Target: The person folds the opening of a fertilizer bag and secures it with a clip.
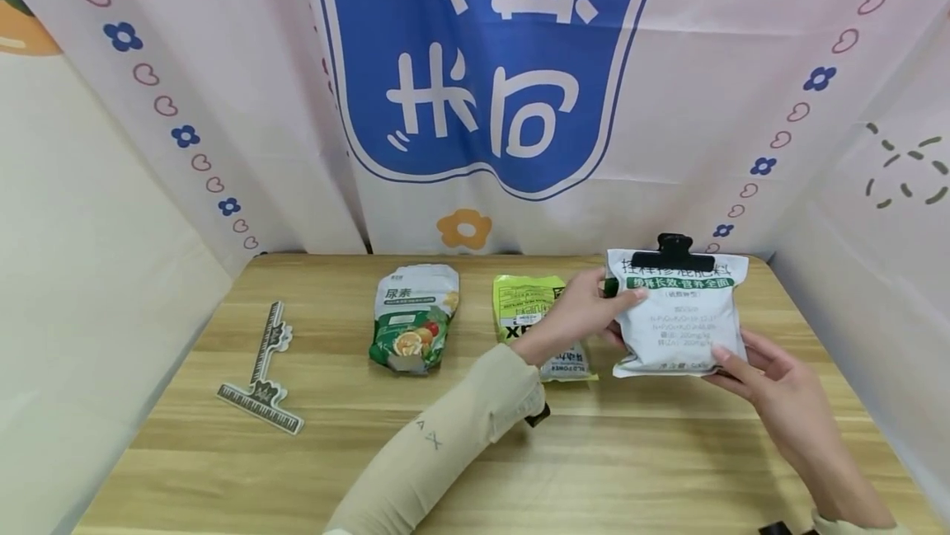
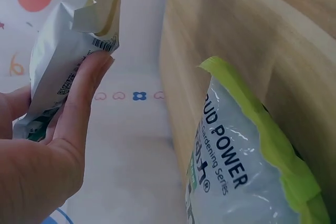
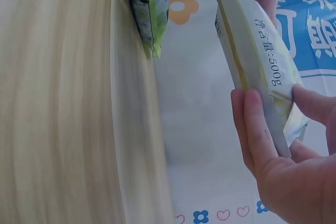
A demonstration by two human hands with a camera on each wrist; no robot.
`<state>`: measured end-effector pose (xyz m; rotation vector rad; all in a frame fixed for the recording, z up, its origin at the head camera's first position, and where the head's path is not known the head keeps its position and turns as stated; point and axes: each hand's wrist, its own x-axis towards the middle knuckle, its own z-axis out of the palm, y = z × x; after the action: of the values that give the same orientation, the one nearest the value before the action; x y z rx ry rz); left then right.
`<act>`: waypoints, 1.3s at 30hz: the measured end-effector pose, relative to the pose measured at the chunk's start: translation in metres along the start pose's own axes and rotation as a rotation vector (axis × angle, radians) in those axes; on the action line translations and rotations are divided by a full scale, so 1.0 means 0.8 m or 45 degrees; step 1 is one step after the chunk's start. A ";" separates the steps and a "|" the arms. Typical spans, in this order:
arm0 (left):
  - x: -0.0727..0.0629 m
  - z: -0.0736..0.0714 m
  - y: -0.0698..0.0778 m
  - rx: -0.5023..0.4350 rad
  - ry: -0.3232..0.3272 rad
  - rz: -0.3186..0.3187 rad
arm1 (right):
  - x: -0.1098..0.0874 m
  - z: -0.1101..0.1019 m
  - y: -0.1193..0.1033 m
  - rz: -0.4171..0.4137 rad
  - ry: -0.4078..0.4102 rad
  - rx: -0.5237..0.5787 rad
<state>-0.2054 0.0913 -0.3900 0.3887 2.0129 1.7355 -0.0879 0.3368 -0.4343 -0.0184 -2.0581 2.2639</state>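
Note:
Between both hands, above the right side of the table, is a white fertilizer bag with a black clip across its top edge. My left hand grips the bag's left side, thumb on the front. At the lower right corner, my right hand pinches it between thumb and fingers. The right wrist view shows the bag edge-on, with fingers on both faces. A yellow-green bag lies on the table, partly hidden behind my left hand and forearm.
A white and green pouch with fruit pictures lies on the table left of the yellow-green bag. Two patterned clips, one upright and one slanted, lie at the far left. A printed curtain hangs behind the table.

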 end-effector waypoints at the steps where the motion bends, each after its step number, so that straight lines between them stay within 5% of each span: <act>1: 0.004 0.002 0.000 -0.007 -0.001 -0.001 | 0.002 -0.002 0.000 0.007 0.006 0.018; 10: 0.034 0.019 -0.008 -0.011 -0.008 -0.065 | 0.011 -0.023 0.005 0.131 0.044 0.077; 20: 0.052 0.025 -0.030 -0.078 -0.038 -0.105 | 0.023 -0.036 0.012 0.319 0.044 -0.107; 34: 0.066 0.038 -0.038 -0.017 0.123 -0.395 | 0.043 -0.041 0.032 0.423 -0.024 -0.205; 39: 0.072 0.041 -0.045 -0.019 0.132 -0.423 | 0.047 -0.044 0.036 0.466 -0.059 -0.224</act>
<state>-0.2354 0.1417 -0.4381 -0.0423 1.9990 1.5885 -0.1248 0.3714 -0.4649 -0.3876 -2.4444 2.2765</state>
